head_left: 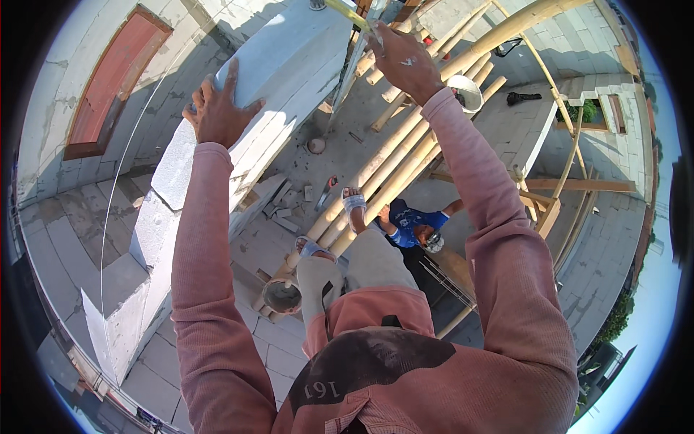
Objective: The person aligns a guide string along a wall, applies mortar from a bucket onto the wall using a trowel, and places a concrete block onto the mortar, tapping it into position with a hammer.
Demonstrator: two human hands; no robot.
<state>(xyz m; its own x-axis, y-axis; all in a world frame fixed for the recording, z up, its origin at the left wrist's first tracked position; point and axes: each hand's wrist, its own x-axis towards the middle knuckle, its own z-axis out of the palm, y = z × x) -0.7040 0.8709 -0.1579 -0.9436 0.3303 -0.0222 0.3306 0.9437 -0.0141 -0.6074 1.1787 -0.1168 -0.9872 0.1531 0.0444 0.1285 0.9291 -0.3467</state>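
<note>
My left hand (220, 108) lies with fingers spread on the near end of a long pale concrete block (289, 61), which sits on top of a block wall. My right hand (405, 61), raised to the right of that block, is closed around the yellow handle of a tool (349, 13). The handle slants up and left over the block's far end. Beside it, a small metallic cylinder (316, 4) shows at the picture's top edge; I cannot tell whether it belongs to the tool.
I stand high up on bamboo poles (383, 170). Below is a person in a blue shirt (412, 220). A bucket (282, 296) stands by my feet, and another bucket (466, 94) is farther right. A thin string (119, 173) runs along the wall's left; block rubble (285, 202) lies below.
</note>
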